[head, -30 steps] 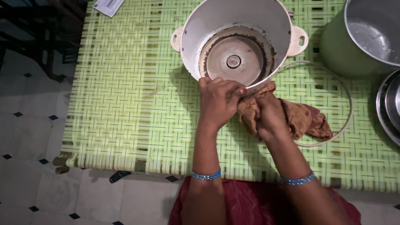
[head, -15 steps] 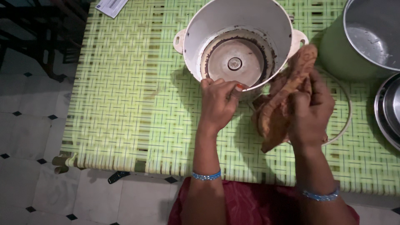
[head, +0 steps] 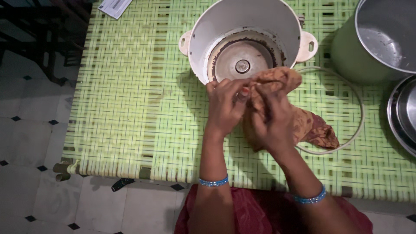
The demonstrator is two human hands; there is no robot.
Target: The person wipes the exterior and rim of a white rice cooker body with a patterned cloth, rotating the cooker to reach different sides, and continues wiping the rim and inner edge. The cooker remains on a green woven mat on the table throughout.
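On the green woven cot, the left hand pinches the near rim of the tilted white metal cooker pot. The right hand is closed round a soft brown patterned cloth, bunched against that rim. The pot looks stiff and probably light, best gripped by its side handles.

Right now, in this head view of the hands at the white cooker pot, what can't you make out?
- Near rim of the white two-handled cooker pot: covered by the left hand and the brown patterned cloth.
- Right hand: motion-blurred, grip unclear.
- Steel-lined green vessel: cut by the top-right edge.
- Stacked steel plates: cut by the right edge.
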